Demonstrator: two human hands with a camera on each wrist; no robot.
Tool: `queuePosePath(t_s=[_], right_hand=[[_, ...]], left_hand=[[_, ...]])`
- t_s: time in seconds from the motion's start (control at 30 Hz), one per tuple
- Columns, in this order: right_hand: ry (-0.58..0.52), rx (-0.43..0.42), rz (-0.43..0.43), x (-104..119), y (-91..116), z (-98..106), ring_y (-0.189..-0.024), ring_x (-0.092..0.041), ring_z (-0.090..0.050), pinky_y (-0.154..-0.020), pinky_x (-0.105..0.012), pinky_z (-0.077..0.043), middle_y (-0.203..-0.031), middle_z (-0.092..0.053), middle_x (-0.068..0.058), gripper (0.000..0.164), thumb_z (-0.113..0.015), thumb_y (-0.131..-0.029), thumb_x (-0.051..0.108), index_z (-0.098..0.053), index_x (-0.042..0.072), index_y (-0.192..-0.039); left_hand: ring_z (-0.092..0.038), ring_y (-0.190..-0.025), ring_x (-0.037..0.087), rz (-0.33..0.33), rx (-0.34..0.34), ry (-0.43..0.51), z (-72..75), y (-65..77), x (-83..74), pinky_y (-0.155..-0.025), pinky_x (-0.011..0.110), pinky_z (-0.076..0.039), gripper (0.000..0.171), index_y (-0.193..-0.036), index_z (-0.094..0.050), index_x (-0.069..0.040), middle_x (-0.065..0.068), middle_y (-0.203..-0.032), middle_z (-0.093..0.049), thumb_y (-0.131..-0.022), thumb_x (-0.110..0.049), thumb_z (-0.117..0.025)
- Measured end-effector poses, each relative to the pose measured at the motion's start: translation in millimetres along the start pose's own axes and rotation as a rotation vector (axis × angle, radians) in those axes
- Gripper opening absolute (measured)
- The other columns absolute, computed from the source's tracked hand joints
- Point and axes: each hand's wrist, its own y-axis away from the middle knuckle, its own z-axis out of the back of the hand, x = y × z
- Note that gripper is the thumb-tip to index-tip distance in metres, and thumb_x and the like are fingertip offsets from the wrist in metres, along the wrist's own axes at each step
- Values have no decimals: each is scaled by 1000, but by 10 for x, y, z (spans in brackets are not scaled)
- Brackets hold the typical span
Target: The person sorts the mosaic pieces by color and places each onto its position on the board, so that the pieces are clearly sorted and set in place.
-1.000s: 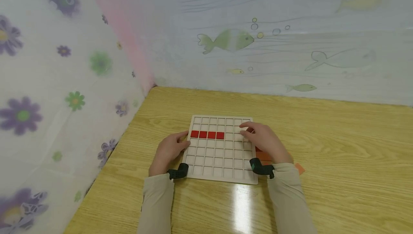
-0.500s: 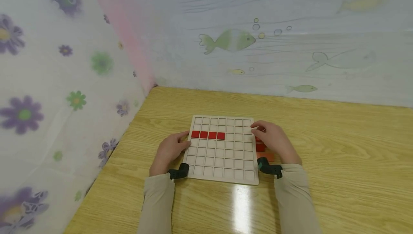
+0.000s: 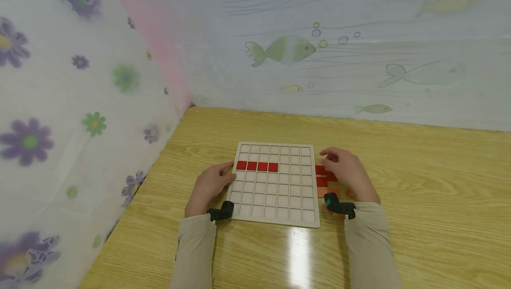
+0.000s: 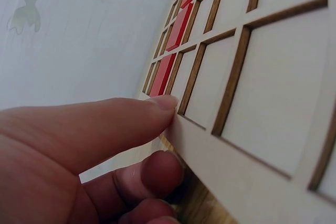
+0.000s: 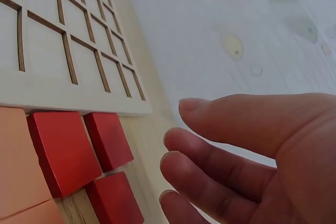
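Observation:
A pale wooden grid board [image 3: 272,222] lies on the table, with a row of several red square tiles [image 3: 252,166] set in its cells. At its left edge, my left hand [image 3: 209,188] holds the board; in the left wrist view the thumb [image 4: 152,109] rests on the rim and the other fingers curl below it. My right hand [image 3: 346,170] hovers right of the board with loosely bent fingers and nothing between them. Beneath and beside it lie loose red tiles [image 5: 65,153], close to the board's right edge.
Orange tiles [image 3: 328,192] lie by the board's right edge, partly hidden by the right wrist and its dark camera mount [image 3: 339,205]. The wooden table [image 3: 439,191] meets a fish-patterned wall covering [image 3: 399,41] behind and a flowered one [image 3: 80,103] at the left.
My right hand has moved right, from above the board to the loose tiles beside it, uncovering more red ones. The left hand stays at the board's edge.

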Motion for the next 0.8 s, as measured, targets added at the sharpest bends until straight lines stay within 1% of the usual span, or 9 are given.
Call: queuePosePath(t_s=[0.13,0.27,0.5,0.63,0.8], right_hand=[[-4,-10,-13,-19,-7,5,-91,-26,-52,-78,-40,-41,-104,-57,-11,33,-52,-90,23,-54,8,-119],[1,-2,-23,-46,-3,7,-94,-27,-52,-79,-41,-41,-104,-57,-13,33,-54,-89,21,-55,6,-118],[0,54,-44,-76,13,5,-91,-27,-52,-80,-42,-40,-102,-57,-13,36,-58,-86,20,-54,4,-118],[-6,90,-31,-83,11,-5,-93,-27,-52,-81,-42,-39,-103,-57,-13,37,-59,-85,18,-54,3,-118],[7,121,-3,-102,-8,-36,-93,-28,-52,-80,-42,-40,-106,-56,-15,35,-61,-83,16,-57,5,-116]], left_hand=[[-43,-61,17,0,-4,1,1,3,-2,-57,29,-33,46,-130,-49,-26,1,-73,-51,-85,-33,-59],[-44,-63,17,-4,-7,-1,0,5,-6,-59,29,-34,47,-130,-49,-26,0,-74,-52,-85,-32,-59],[-45,-67,17,-4,-6,-9,-6,-1,-17,-63,30,-34,46,-130,-49,-26,-1,-75,-53,-85,-33,-58],[-44,-65,17,-10,-9,-14,-4,-3,-20,-62,30,-34,46,-130,-49,-25,0,-73,-51,-85,-32,-58],[-44,-64,16,-8,-12,-19,1,3,-14,-61,29,-34,46,-129,-50,-25,-1,-72,-51,-85,-33,-59]])
